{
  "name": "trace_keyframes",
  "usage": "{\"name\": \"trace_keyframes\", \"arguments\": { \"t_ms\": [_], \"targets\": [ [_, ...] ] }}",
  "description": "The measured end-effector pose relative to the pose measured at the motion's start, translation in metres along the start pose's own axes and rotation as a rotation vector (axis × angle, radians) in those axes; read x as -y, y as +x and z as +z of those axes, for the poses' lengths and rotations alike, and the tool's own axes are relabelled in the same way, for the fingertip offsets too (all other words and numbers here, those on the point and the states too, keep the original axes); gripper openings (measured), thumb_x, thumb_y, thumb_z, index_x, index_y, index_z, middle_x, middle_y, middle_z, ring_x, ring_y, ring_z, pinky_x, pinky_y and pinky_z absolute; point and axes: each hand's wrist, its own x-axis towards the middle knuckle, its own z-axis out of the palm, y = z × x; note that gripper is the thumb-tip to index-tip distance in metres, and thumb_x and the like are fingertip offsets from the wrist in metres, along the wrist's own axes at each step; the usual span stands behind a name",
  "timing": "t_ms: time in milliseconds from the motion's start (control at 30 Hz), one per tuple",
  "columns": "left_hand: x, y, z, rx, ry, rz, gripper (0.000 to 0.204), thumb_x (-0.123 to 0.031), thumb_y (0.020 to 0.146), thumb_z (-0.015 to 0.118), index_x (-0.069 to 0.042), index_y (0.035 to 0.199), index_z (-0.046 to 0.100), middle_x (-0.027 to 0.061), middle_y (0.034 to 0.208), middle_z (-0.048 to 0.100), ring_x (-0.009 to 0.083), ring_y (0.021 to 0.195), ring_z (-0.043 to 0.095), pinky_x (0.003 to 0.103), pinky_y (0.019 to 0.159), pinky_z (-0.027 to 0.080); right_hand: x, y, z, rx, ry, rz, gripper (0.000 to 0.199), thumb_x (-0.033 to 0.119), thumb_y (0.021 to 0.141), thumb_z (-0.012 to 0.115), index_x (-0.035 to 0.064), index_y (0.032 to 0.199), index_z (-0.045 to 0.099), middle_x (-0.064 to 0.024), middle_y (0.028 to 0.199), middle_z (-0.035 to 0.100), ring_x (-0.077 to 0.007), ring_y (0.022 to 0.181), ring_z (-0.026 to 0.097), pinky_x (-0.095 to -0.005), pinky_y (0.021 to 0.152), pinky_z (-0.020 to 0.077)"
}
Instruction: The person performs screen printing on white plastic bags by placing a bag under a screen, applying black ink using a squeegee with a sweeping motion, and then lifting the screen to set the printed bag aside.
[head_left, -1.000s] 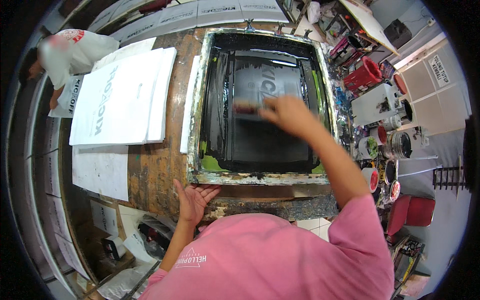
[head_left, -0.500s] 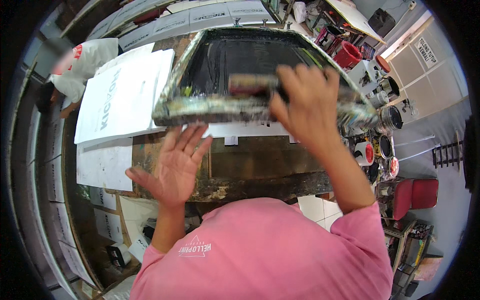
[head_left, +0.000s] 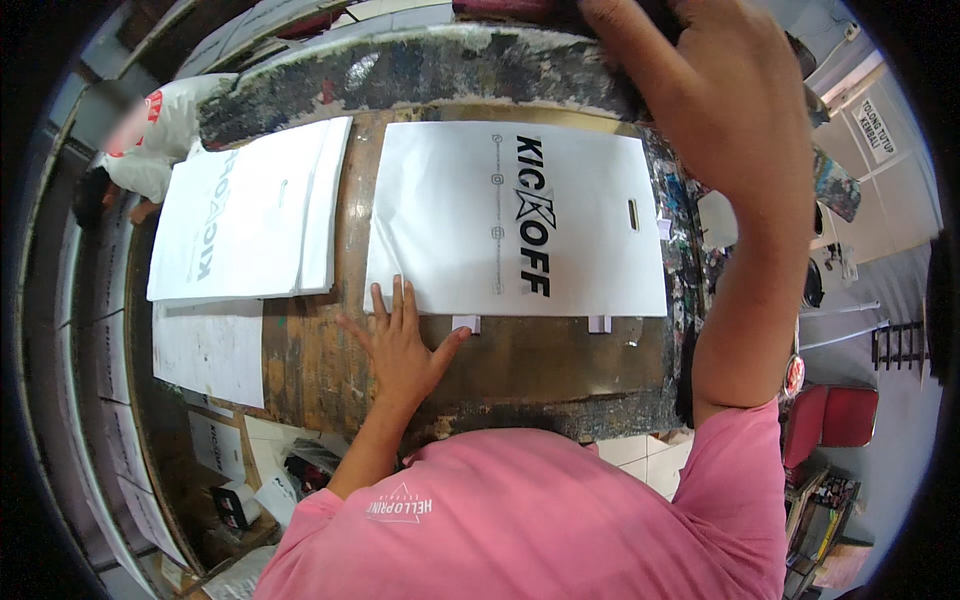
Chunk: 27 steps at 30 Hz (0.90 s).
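A white flat bag point(head_left: 440, 210) with black printing and a slot handle lies on the stained wooden table point(head_left: 315, 350) in front of me. My left hand point(head_left: 405, 350) is open, fingers spread, its fingertips on the bag's near left corner. Beyond the bag rises the ink-stained screen frame point(head_left: 420, 80), lifted off the table. At the top right, my right hand point(head_left: 725, 100) is closed on a squeegee, whose dark red handle point(head_left: 510, 8) shows beside the thumb. The picture's upper edge cuts off its fingers.
A stack of printed white bags point(head_left: 250, 230) sits on the table's left side, over a white sheet point(head_left: 210, 350). Small paper tabs point(head_left: 466, 323) line the bag's near edge. Another person point(head_left: 150, 140) works beside racks at left. A red chair point(head_left: 850, 417) stands at right.
The screen frame has swung up and away, uncovering the printed bag. My right hand has gone up and forward with the squeegee. My left hand has turned palm down onto the bag's corner.
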Motion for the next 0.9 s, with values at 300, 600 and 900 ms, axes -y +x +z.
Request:
{"name": "trace_keyframes", "arguments": {
  "t_ms": [300,600,900],
  "targets": [
    [-0.028,0.088,-0.068,-0.567,-0.665,-0.054,0.033,-0.008,0.093,0.076,0.001,0.124,0.073,0.0152,0.13,0.073,0.0317,0.133,0.062,0.059,0.127,0.018,0.002,0.026,0.007,-0.006,0.029,0.159,0.054,0.048,0.1,0.053,0.0019,0.079,0.072,-0.0077,0.062,0.063,-0.016,0.054,0.058,-0.0347,0.051,0.0463],
    [0.105,0.064,-0.091,-0.652,-0.808,-0.464,0.041,-0.005,0.097,0.069,0.005,0.137,0.066,0.0195,0.138,0.067,0.0243,0.129,0.062,0.036,0.11,0.047,0.004,0.036,-0.016,0.208,0.039,0.348,0.052,0.044,0.097,0.054,0.0019,0.073,0.072,-0.0079,0.056,0.061,-0.0171,0.053,0.057,-0.0362,0.051,0.0447],
    [0.311,0.042,-0.096,-0.733,-0.407,-0.398,0.044,-0.011,0.093,0.071,0.007,0.133,0.068,0.0188,0.124,0.074,0.0231,0.113,0.068,0.034,0.101,0.05,-0.017,0.016,-0.011,0.163,0.139,0.11,0.048,0.043,0.098,0.056,0.0034,0.073,0.071,-0.0075,0.058,0.065,-0.0187,0.056,0.063,-0.0356,0.057,0.0492]
  ]
}}
